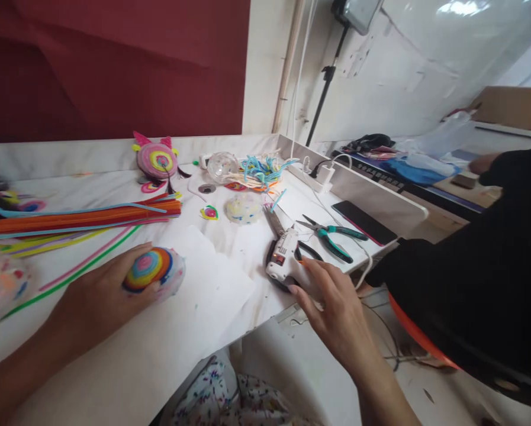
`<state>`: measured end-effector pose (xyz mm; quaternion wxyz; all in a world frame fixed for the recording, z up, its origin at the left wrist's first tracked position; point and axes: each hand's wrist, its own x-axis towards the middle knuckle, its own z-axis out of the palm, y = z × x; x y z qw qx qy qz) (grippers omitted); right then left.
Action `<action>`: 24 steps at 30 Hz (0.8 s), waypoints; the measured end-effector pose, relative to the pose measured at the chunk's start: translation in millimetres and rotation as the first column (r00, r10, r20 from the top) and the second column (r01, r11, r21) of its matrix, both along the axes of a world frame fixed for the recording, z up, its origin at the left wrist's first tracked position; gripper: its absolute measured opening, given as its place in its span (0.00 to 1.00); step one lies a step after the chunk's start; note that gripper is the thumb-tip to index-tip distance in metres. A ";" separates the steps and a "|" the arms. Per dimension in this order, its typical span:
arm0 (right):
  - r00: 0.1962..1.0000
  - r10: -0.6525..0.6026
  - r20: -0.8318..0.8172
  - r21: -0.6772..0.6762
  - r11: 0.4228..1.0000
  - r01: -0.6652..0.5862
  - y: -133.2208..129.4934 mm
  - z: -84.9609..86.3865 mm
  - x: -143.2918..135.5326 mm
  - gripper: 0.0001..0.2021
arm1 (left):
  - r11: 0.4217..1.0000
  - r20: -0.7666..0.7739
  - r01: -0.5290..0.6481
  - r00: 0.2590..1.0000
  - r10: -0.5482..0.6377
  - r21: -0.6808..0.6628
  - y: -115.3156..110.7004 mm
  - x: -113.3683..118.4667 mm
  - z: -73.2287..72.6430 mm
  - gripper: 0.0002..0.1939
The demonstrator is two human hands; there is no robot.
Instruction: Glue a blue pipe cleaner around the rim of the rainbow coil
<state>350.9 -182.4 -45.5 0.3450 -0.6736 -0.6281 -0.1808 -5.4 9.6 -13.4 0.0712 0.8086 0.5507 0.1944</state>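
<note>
Lap: patterned cloth (216,384) just below the bench (229,322) edge.
Right hand (336,302): fingers and thumb at the handle of the white glue gun (287,254), touching; cannot tell whether this grip is tightened.
Left hand (99,287): grip pinching the rainbow-coiled round piece (147,269) between thumb and fingers – coil facing up, held above white paper (207,284).
Pliers (331,234): teal handles, right of the glue gun, handles spread.
Stems: red-orange bundle (87,218) lying at left, beyond the left hand.
Mid-bench: speckled dome (243,209), small eye-shaped piece (209,212) just beside it.
Far edge: pink-eared disc (157,158) – leaning near the wall; clear ball (223,167) beside a blue tangle (263,170).
</note>
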 end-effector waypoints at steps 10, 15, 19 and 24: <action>0.967 0.049 0.252 -0.064 0.997 -0.034 17.1 -1.7 17.1 0.18 | 0.998 -0.013 0.044 0.999 -0.044 -0.035 -10.0 8.1 6.8 0.39; 0.929 0.051 0.366 -0.096 0.995 -0.017 22.7 0.3 16.9 0.16 | 0.994 0.021 0.066 0.997 -0.068 0.084 -7.1 3.7 -8.4 0.37; 0.902 0.086 0.422 -0.081 0.995 -0.057 29.2 -0.8 18.1 0.16 | 0.996 0.002 0.068 0.998 -0.068 0.062 -6.3 4.4 -7.6 0.37; 0.909 0.136 0.395 -0.009 0.989 -0.144 20.4 6.8 29.4 0.21 | 0.995 0.001 0.067 0.998 -0.068 0.077 -6.6 4.7 -10.0 0.36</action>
